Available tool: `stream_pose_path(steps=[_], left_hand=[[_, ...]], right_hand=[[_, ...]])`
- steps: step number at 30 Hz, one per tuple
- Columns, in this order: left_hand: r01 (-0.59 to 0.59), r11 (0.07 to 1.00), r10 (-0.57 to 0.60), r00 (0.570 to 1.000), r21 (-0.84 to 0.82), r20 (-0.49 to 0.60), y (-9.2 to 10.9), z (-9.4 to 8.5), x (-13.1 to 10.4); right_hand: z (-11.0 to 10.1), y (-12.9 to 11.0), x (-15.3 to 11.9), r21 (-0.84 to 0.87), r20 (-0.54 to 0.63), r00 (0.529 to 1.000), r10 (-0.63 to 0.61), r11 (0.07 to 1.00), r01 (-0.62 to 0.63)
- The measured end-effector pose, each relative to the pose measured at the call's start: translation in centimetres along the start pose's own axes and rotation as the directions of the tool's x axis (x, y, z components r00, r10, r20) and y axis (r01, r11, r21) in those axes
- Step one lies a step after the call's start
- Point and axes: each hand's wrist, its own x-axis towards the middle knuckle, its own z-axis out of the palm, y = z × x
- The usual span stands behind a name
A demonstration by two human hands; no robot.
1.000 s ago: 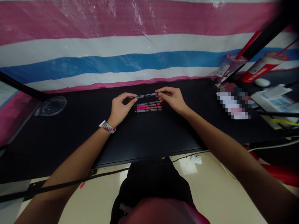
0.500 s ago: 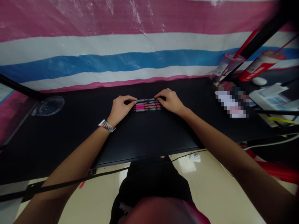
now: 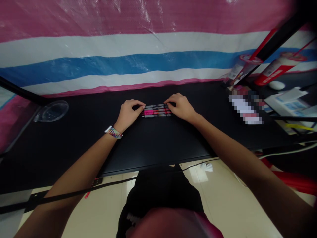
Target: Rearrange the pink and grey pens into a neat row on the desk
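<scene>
Striped sheeting (image 3: 138,62) in pink, white and blue hangs behind a matte black table (image 3: 153,142), as I see it through my head camera. Near the middle of that surface, toward the back edge, lies the small row of pens (image 3: 156,112), packed side by side and running left to right. They are slim and glossy. The farthest pen (image 3: 155,106) is grey toward the left and darker toward the right; bright pink runs through the middle of the row, with red accents, and the nearest pen (image 3: 156,116) is again grey and black. Small print blurs at this range, so I cannot read it, nor count every barrel with certainty.

On my feed the left hand (image 3: 128,114) has thumb and forefinger brought together on the left end of the farthest pen. The right hand (image 3: 182,108) has its fingertips closed around the opposite end, covering part of it. How hard either one presses, I cannot tell. A multicoloured wristband (image 3: 114,132) circles the left wrist, and a clear plastic lid (image 3: 53,111) lies well apart, off to the left.
</scene>
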Motion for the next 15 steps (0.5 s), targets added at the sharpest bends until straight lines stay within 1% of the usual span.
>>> stream_pose_path(steps=[3,4,6,9,11,13,15], left_hand=[[0.032,0.999,-0.033,0.999,0.03,0.023,0.6,-0.2,0.0],[0.045,0.998,-0.046,0.998,0.045,0.031,0.8,-0.3,0.0],[0.063,0.995,-0.066,0.997,0.071,0.041,1.3,-0.4,0.0],[0.074,0.994,-0.077,0.996,0.078,0.04,1.7,-0.5,-0.1],[0.068,0.995,-0.071,0.997,0.073,0.039,1.7,-0.5,-0.1],[0.063,0.996,-0.065,0.997,0.068,0.034,1.6,-0.5,-0.1],[0.062,0.996,-0.064,0.997,0.063,0.034,1.5,-0.4,-0.1]], right_hand=[[0.0,-0.2,-0.1,-0.026,-0.04,0.999,-0.03,0.999,0.029],[-0.1,-0.3,-0.1,-0.029,-0.059,0.997,-0.058,0.998,0.056],[-0.2,-0.9,-0.3,-0.02,-0.073,0.985,-0.158,0.987,0.157],[0.0,-2.1,-0.7,-0.001,-0.026,0.936,-0.352,0.936,0.352],[0.2,-2.9,-0.9,-0.045,0.006,0.89,-0.456,0.889,0.456],[0.6,-3.3,-1.0,-0.075,0.046,0.861,-0.507,0.857,0.509],[0.8,-3.5,-1.1,-0.047,0.074,0.852,-0.519,0.851,0.523]])
